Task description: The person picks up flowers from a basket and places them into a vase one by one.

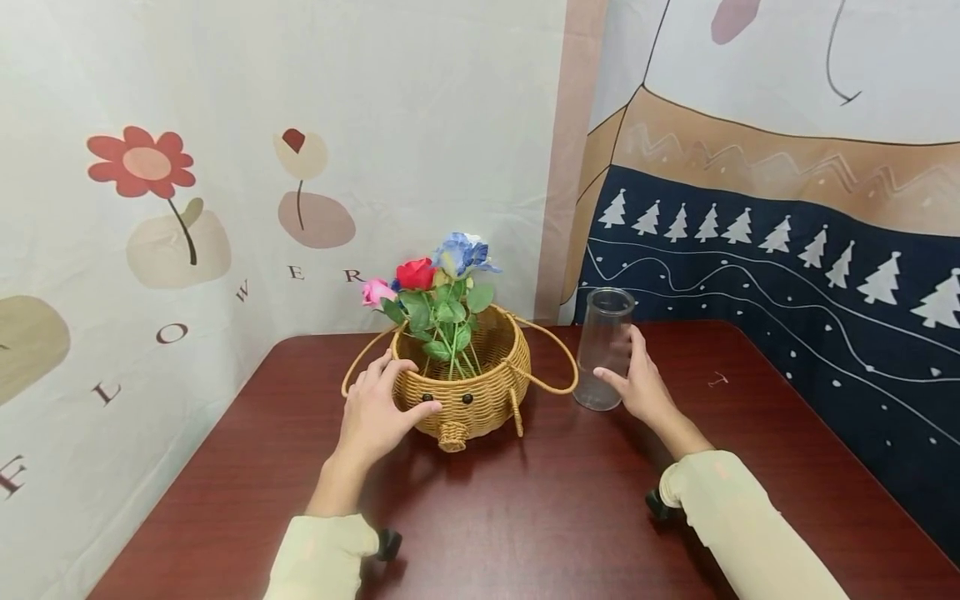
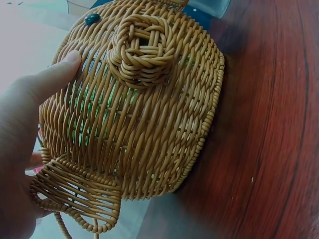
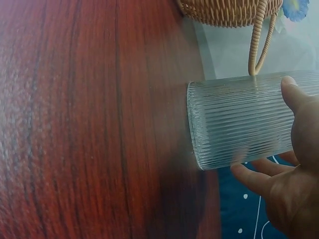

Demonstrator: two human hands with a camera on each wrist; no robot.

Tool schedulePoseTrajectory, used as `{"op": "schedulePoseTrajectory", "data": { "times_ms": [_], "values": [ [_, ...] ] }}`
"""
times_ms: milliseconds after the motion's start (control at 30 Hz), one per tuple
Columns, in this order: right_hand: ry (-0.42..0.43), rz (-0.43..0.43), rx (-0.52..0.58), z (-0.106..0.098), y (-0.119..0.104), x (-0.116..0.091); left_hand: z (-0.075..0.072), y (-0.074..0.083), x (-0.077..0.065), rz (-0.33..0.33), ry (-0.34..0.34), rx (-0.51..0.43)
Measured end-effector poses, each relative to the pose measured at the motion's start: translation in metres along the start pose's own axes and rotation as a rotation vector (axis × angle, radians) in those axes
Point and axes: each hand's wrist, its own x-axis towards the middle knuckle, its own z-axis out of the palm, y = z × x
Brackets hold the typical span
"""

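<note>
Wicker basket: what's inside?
Inside the basket, leafy green stems stand with a pink bloom, a red bloom and a blue bloom. Its front wall covers the stem ends and floor.

The round tan wicker basket was woven from slender strands; its surface was ribbed and rough, with a low sheen. The small round black bead eye was smooth and glossy. The looped tan wicker handle was tightly wound, with a corded texture. The tall clear fluted vase was transparent and shiny; whether glass or plastic could not be determined. The reddish-brown wood-grain tabletop was smooth and semi-glossy. The cloth-like red rose appeared matt. The pale printed cloth backdrop was matt and lightly creased. The cream cloth sleeve was matt.
</note>
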Motion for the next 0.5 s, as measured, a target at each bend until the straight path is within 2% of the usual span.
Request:
{"op": "schedulePoseTrajectory", "data": {
  "times_ms": [333,500],
  "values": [
    [0.004,0.01,-0.006,0.0018,-0.0028,-0.0004,-0.0028,0.0002,-0.0006,0.011,-0.009,0.001],
    [0.003,0.005,0.0,0.0025,-0.002,-0.0001,-0.0094,-0.0067,0.0051,0.022,-0.018,-0.06]
  ]
}}
